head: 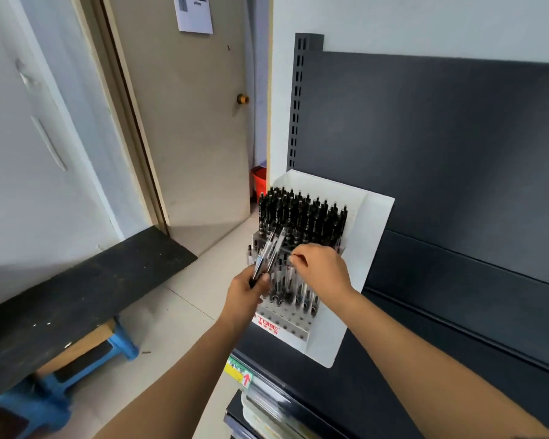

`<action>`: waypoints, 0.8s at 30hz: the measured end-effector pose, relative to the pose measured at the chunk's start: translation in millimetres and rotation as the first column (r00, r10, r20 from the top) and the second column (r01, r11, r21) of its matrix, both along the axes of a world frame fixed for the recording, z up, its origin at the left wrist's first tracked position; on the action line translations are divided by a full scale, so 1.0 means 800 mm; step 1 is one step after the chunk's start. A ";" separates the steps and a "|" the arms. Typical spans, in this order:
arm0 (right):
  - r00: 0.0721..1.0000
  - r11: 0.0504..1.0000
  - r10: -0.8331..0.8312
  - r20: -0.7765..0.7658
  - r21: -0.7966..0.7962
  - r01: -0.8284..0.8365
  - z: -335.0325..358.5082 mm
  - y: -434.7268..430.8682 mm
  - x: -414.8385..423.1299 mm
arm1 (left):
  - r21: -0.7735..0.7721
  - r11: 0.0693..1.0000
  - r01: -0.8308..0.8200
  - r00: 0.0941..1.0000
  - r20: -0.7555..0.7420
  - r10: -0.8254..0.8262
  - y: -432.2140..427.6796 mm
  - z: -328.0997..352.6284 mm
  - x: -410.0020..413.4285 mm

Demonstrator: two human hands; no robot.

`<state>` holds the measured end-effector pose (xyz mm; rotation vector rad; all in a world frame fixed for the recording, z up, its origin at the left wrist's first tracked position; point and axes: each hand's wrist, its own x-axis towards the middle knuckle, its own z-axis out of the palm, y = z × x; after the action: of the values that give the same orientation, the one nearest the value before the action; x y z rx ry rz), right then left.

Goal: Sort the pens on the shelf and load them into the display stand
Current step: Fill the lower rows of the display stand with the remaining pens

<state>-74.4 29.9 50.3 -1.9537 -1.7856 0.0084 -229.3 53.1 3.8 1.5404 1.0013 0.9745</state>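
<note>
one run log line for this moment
phase: loading | left hand: holds pen bundle | right hand: pinches pen in display stand | front holes empty

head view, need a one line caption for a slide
Left hand grips a bundle of pens while the right hand pinches a pen at the display stand.

Two hands, the left hand (246,294) and the right hand (322,267), at one display stand (281,324) set in one white tray (371,248) on a single dark shelf (441,337). Several dozen black pens (301,213), too tightly packed for an exact count, fill the back rows. Around ten clear pens (298,289) stand in front, and about three loose pens (268,255) sit in the left grip.
</note>
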 end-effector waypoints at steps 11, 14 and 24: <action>0.972 0.972 -0.203 0.114 -0.092 0.214 -0.010 0.007 -0.027 | -0.011 0.969 0.245 0.969 0.047 -0.244 0.056 -0.010 -0.025; 0.960 0.959 -0.260 0.106 -0.090 0.270 -0.011 0.001 -0.033 | -0.034 0.947 0.318 0.948 0.045 -0.316 0.059 -0.013 -0.025; 0.646 0.903 -0.280 -0.711 0.034 0.429 0.023 -0.017 -0.053 | -0.073 0.880 0.469 0.878 0.145 -0.456 0.043 -0.008 -0.010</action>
<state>-116.4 16.1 69.0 -1.7807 -0.8528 0.3705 -237.2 87.2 -2.8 1.5141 0.5441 0.6544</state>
